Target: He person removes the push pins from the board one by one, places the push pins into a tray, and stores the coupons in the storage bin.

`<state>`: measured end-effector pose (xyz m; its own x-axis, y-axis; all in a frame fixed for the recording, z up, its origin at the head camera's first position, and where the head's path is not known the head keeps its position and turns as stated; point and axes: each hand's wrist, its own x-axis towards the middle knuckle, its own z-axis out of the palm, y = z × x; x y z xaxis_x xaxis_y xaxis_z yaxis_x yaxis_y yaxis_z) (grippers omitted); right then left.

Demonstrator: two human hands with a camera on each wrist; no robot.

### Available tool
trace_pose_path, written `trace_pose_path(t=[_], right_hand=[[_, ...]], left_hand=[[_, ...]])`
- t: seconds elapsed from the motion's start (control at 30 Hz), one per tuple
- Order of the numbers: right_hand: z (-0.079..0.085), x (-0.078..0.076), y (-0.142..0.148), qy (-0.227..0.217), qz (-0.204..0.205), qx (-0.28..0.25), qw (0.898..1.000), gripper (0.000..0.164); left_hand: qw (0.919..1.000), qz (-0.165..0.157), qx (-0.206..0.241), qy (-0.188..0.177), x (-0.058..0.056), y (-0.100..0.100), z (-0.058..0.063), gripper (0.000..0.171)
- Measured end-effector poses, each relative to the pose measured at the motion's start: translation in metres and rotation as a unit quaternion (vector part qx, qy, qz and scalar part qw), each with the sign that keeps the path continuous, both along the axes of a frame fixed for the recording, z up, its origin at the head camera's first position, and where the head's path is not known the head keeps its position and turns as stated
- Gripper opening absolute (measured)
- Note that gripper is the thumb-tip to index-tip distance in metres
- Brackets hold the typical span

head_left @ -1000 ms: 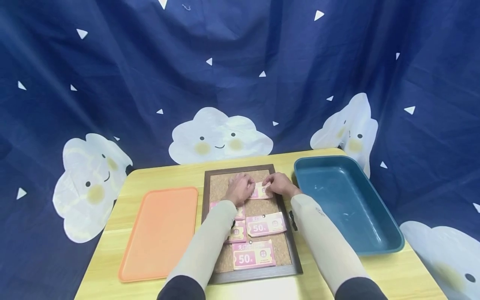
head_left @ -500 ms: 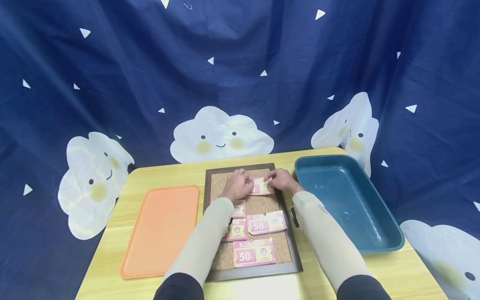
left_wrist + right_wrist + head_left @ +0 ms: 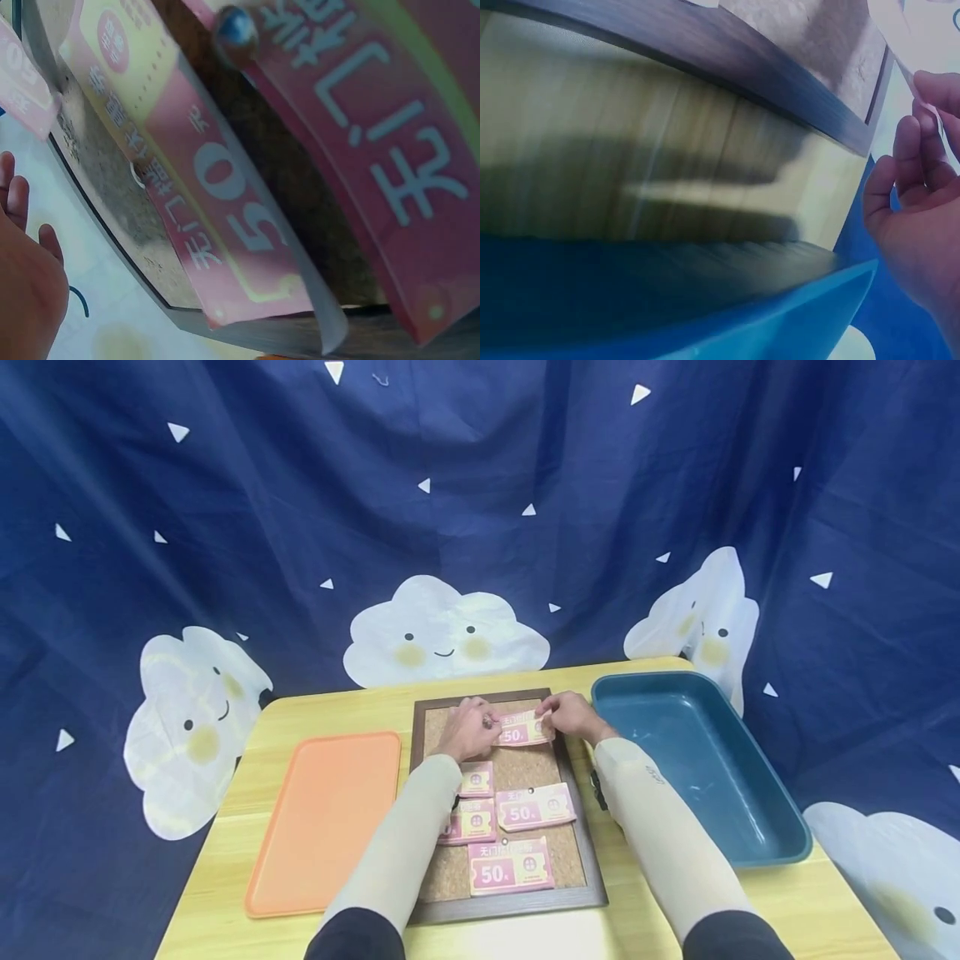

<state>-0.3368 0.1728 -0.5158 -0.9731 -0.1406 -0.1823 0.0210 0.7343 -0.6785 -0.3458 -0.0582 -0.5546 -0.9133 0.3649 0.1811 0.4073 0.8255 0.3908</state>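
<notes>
A pink coupon [image 3: 519,729] marked 50 is near the top of the framed cork board [image 3: 522,770]. My right hand [image 3: 576,717] pinches its right end; in the right wrist view the fingers [image 3: 908,146] hold the paper's edge. At its left end, my left hand [image 3: 468,729] has curled fingers around a small shiny pushpin [image 3: 487,721], partly hidden. Below are more coupons on the cork: one at middle right [image 3: 535,807], one at bottom [image 3: 510,866], and two at left, partly under the left arm. Round-headed pins [image 3: 235,36] stand at their top edges.
An orange tray [image 3: 326,818] lies left of the board. To the right stands a deep teal bin [image 3: 697,768], close beside the right forearm. The wooden table [image 3: 225,852] ends at a dark blue curtain [image 3: 480,485] with clouds.
Both hands and the coupon have shifted slightly up the board. More of the coupon's printed face shows between the hands. The other coupons stay in place.
</notes>
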Motion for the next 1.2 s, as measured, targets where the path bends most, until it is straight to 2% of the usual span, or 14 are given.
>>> trace_pose_path(t=[0.13,0.27,0.6,0.8,1.0,1.2], right_hand=[[0.003,-0.003,0.003,0.014,0.000,0.018,1.000,0.025],[0.005,-0.005,0.006,0.011,-0.003,0.014,1.000,0.025],[0.008,-0.005,0.013,0.016,-0.002,0.010,1.000,0.030],[0.013,-0.006,0.016,0.029,-0.004,0.018,0.999,0.027],[0.017,-0.005,0.021,0.044,-0.004,0.026,0.999,0.024],[0.015,-0.007,0.027,0.042,-0.013,0.035,0.998,0.027]], left_hand=[[1.0000,0.001,0.007,0.002,-0.001,-0.006,-0.003,0.018],[0.9999,0.008,0.010,-0.004,-0.002,-0.011,-0.003,0.016],[0.9998,0.013,0.009,-0.016,-0.003,-0.025,0.003,0.016],[0.9995,0.017,0.022,-0.017,-0.006,-0.035,0.003,0.014],[0.9998,0.014,0.010,-0.003,-0.006,-0.046,0.003,0.014],[0.9998,0.015,0.002,-0.015,-0.006,-0.053,0.008,0.016]])
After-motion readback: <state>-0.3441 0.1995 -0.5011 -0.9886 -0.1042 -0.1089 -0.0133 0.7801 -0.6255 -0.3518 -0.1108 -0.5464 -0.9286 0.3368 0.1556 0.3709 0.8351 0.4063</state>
